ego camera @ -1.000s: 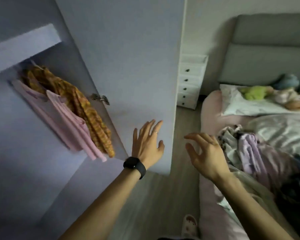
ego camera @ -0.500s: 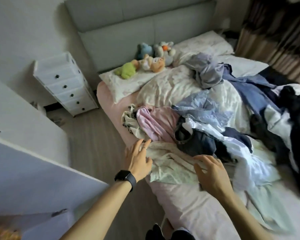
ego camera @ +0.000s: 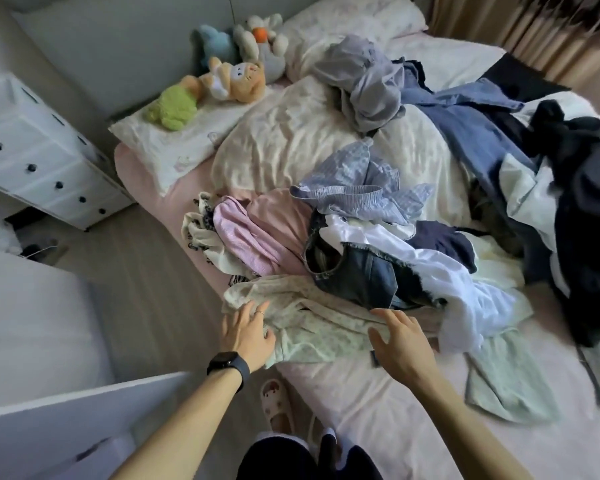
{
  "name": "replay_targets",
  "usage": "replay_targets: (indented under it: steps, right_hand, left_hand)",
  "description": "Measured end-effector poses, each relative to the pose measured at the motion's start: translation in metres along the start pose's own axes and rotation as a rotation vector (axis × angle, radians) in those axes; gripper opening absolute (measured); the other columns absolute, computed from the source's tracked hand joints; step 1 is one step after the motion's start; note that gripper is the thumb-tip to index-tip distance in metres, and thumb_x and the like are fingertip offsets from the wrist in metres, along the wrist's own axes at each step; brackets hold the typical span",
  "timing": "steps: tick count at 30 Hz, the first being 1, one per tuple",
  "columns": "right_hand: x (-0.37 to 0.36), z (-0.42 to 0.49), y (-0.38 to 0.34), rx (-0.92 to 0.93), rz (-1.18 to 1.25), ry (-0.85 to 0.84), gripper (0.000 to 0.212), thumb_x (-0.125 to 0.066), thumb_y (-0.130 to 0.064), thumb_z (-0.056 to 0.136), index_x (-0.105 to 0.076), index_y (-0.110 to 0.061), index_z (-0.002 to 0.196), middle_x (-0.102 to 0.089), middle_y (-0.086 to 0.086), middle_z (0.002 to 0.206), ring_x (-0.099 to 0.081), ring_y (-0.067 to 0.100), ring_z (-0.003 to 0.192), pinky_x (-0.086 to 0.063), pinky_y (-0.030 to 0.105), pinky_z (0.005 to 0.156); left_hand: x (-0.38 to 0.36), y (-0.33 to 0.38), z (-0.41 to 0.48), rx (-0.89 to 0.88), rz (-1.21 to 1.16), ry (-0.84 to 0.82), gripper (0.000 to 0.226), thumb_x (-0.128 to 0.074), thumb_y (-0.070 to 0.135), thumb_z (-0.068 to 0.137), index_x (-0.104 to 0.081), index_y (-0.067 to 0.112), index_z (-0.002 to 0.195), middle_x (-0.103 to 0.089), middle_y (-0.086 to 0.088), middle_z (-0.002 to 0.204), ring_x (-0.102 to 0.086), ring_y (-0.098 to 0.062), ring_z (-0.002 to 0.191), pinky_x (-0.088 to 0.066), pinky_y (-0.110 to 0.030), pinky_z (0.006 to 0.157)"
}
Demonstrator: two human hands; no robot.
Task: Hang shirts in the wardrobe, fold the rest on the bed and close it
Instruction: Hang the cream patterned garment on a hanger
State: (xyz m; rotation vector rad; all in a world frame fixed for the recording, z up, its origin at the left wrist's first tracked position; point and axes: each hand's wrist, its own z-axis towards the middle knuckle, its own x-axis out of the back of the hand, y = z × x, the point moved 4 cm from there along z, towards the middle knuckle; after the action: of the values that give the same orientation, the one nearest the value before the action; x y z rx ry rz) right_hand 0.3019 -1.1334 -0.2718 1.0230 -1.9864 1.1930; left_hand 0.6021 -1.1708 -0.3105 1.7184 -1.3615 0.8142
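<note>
My left hand point(ego camera: 248, 332) and my right hand point(ego camera: 400, 336) both rest spread, fingers loose, on the pale flowered garment point(ego camera: 321, 329) at the near edge of the bed point(ego camera: 368, 410).

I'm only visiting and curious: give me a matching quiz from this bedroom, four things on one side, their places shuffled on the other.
Things: 1 green plush toy; 2 floral cream garment; 3 white drawer chest; 4 slipper.
Places: A worn by the person; B on the pillow; C under the left hand and right hand; D on the floor beside the bed.
Pairs: 1-B, 2-C, 3-D, 4-A.
</note>
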Motion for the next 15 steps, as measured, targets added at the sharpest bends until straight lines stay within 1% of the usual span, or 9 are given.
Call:
replay_targets:
  steps: [5, 7, 9, 10, 12, 13, 15]
  right_hand:
    - [-0.067, 0.04, 0.013, -0.057, -0.032, -0.139, 0.05, -0.055, -0.041, 0.098, -0.046, -0.027, 0.145, -0.05, 0.0, 0.145, -0.044, 0.027, 0.131, -0.043, 0.037, 0.104]
    - [-0.103, 0.053, 0.019, -0.083, -0.049, -0.201, 0.058, -0.056, -0.043, 0.097, -0.038, -0.028, 0.15, -0.045, 0.002, 0.149, -0.044, 0.029, 0.131, -0.043, 0.039, 0.105]
    - [-0.142, 0.065, 0.022, -0.089, -0.05, -0.234, 0.068, -0.057, -0.045, 0.096, -0.027, -0.03, 0.155, -0.034, 0.004, 0.157, -0.043, 0.031, 0.135, -0.044, 0.041, 0.106]
    - [-0.16, 0.073, 0.022, -0.092, -0.046, -0.236, 0.073, -0.058, -0.045, 0.096, -0.019, -0.032, 0.156, -0.025, 0.003, 0.162, -0.043, 0.032, 0.136, -0.047, 0.043, 0.103]
    - [-0.19, 0.088, 0.021, -0.106, -0.06, -0.218, 0.079, -0.059, -0.044, 0.095, -0.009, -0.036, 0.156, -0.012, -0.002, 0.165, -0.048, 0.033, 0.132, -0.055, 0.046, 0.088]
    - [-0.203, 0.095, 0.021, -0.126, -0.069, -0.198, 0.079, -0.059, -0.043, 0.096, -0.008, -0.036, 0.155, -0.011, -0.002, 0.164, -0.051, 0.035, 0.129, -0.056, 0.046, 0.082]
    - [-0.222, 0.107, 0.021, -0.166, -0.093, -0.137, 0.075, -0.059, -0.038, 0.097, -0.011, -0.032, 0.155, -0.019, 0.002, 0.161, -0.052, 0.037, 0.126, -0.054, 0.046, 0.078]
  left_hand:
    - [-0.047, -0.018, 0.043, 0.025, 0.035, -0.135, 0.067, -0.051, 0.038, 0.094, -0.026, 0.033, 0.155, -0.02, 0.002, 0.162, -0.024, -0.024, 0.147, -0.016, -0.05, 0.121]
    - [-0.068, -0.031, 0.062, 0.042, 0.069, -0.163, 0.068, -0.053, 0.038, 0.093, -0.024, 0.033, 0.155, -0.017, 0.0, 0.163, -0.024, -0.025, 0.147, -0.017, -0.048, 0.121]
    - [-0.088, -0.046, 0.084, 0.066, 0.083, -0.17, 0.071, -0.054, 0.038, 0.093, -0.021, 0.032, 0.156, -0.012, -0.002, 0.165, -0.024, -0.027, 0.147, -0.02, -0.047, 0.12]
    - [-0.098, -0.054, 0.097, 0.077, 0.079, -0.166, 0.073, -0.055, 0.037, 0.093, -0.018, 0.032, 0.156, -0.008, -0.002, 0.165, -0.023, -0.028, 0.148, -0.02, -0.047, 0.119]
    - [-0.113, -0.07, 0.121, 0.091, 0.078, -0.152, 0.08, -0.058, 0.038, 0.094, -0.011, 0.031, 0.158, 0.0, -0.003, 0.166, -0.021, -0.03, 0.149, -0.02, -0.049, 0.119]
    - [-0.12, -0.078, 0.132, 0.081, 0.101, -0.139, 0.082, -0.059, 0.04, 0.094, -0.009, 0.03, 0.158, 0.001, -0.004, 0.166, -0.019, -0.031, 0.149, -0.019, -0.049, 0.12]
    - [-0.13, -0.093, 0.15, 0.013, 0.218, -0.111, 0.083, -0.06, 0.045, 0.093, -0.011, 0.031, 0.158, -0.002, -0.006, 0.166, -0.015, -0.031, 0.15, -0.014, -0.05, 0.121]
